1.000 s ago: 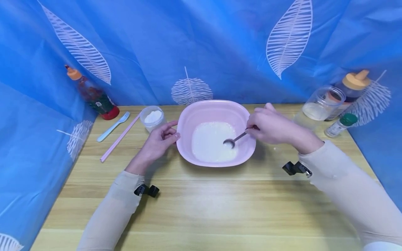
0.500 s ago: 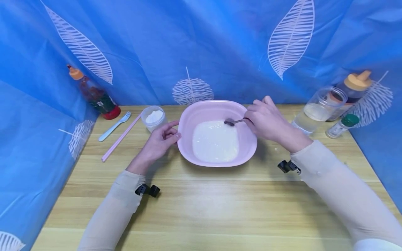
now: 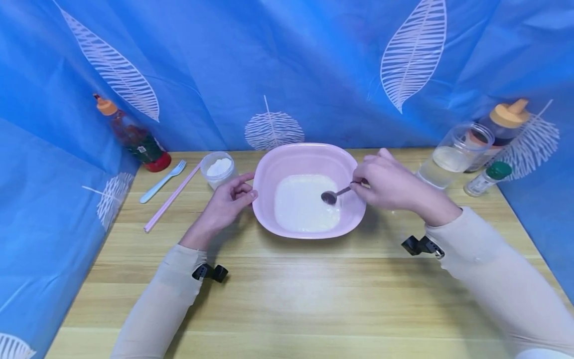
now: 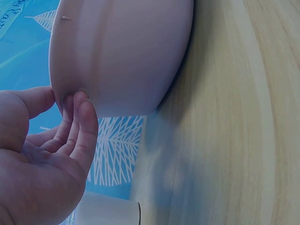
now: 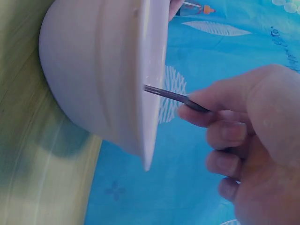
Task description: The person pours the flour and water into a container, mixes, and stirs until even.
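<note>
A pink basin (image 3: 309, 155) with milky white liquid (image 3: 302, 204) in its bottom stands at the middle of the table's back half. My left hand (image 3: 227, 203) pinches its left rim; in the left wrist view the thumb lies on the rim and the fingers (image 4: 87, 123) reach under the lip. Over the right rim, my right hand (image 3: 387, 182) grips a dark metal spoon (image 3: 329, 197) by its handle. The spoon's bowl is down at the liquid, right of its middle. In the right wrist view, thumb and forefinger pinch the handle (image 5: 166, 93), with the other fingers curled below.
Left of the basin are a jar of white powder (image 3: 219, 168), pink chopsticks (image 3: 172, 199), a light blue fork (image 3: 163, 182) and a red sauce bottle (image 3: 139, 137). At right stand a clear water container (image 3: 444, 164), a yellow-capped bottle (image 3: 508, 117) and a green-capped shaker (image 3: 488, 178).
The spoon went from the liquid's right side to its back edge, then came forward again, the right hand moving with it. The left hand has stayed on the rim.
</note>
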A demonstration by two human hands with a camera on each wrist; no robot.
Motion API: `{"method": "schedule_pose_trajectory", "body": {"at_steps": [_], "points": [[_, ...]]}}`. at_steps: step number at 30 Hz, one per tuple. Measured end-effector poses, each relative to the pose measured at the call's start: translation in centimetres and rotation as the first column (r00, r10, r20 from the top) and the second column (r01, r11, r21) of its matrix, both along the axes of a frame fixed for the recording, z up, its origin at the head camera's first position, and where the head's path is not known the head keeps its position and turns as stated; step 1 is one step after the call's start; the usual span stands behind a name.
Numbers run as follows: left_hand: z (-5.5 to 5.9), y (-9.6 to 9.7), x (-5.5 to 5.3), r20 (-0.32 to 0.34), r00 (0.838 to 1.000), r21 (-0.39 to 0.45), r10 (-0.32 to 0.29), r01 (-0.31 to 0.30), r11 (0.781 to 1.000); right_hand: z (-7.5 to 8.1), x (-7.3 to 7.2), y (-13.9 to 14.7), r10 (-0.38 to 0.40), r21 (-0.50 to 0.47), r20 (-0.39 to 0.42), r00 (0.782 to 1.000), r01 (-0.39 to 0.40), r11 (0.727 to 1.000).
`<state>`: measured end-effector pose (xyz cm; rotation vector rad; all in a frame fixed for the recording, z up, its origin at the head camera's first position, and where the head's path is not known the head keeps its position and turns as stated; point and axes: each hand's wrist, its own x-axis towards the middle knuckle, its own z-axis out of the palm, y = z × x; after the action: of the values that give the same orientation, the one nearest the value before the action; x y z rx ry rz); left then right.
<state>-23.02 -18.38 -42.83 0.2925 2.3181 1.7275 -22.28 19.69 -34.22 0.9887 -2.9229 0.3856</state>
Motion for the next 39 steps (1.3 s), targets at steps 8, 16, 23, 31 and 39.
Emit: {"method": "schedule_pose_trajectory", "body": {"at_steps": [8, 16, 23, 31, 39], "points": [[0.0, 0.0, 0.0, -0.003, 1.000, -0.003, -0.002, 0.002, 1.000, -1.0, -1.2, 0.1, -0.041, 0.005, -0.207, 0.977, 0.043, 0.999], [0.2, -0.1, 0.0, 0.002, 1.000, 0.001, 0.009, -0.009, 1.000, 0.1, 0.7, 0.1, 0.020, 0.088, -0.048, 0.999, -0.016, 0.996], [0.1, -0.1, 0.0, 0.009, 1.000, 0.004, 0.005, -0.005, 1.000, -0.2, 1.2, -0.4, -0.005, 0.006, 0.019, 1.000, 0.005, 1.000], [-0.1, 0.0, -0.1, 0.009, 1.000, 0.007, -0.002, 0.002, 1.000, -0.5, 0.6, -0.4, -0.018, 0.050, -0.134, 0.991, 0.025, 0.998], [0.0, 0.0, -0.1, 0.013, 1.000, 0.007, 0.000, 0.000, 1.000, -0.2, 1.3, -0.3, 0.033, 0.030, 0.038, 0.999, -0.034, 0.999]]}}
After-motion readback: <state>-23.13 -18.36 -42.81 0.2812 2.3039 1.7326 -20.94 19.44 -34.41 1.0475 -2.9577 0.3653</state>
